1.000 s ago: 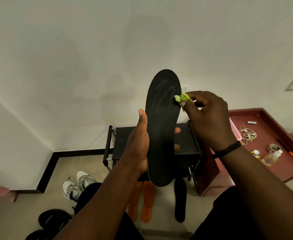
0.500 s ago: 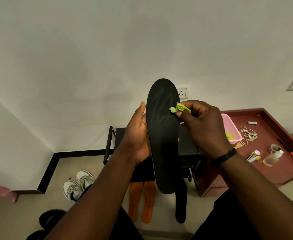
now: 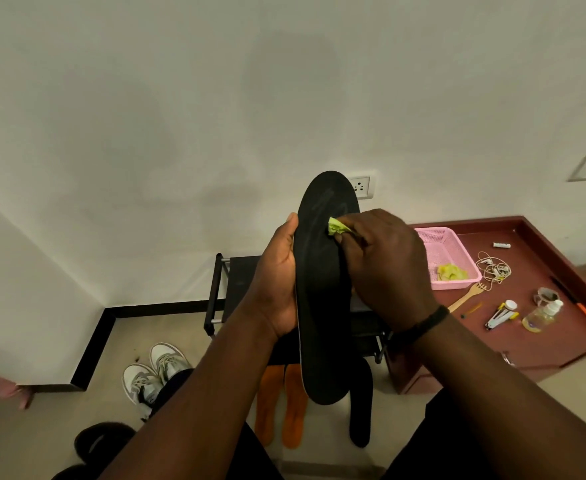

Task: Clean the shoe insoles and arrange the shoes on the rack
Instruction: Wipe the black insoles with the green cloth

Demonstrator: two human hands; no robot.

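Insole [image 3: 322,299], black and smooth, stands upright at frame centre, the left hand [image 3: 277,282] gripping its edge while the right hand [image 3: 385,268] pinches a crumpled green cloth [image 3: 336,230] against it. It hides much of the black rack [image 3: 236,282]. Two orange insoles [image 3: 281,407] lie below; two white sneakers [image 3: 153,372] lower left.

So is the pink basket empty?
No. The pink basket holds crumpled yellow-green material in its near corner; the rest of its floor looks bare.
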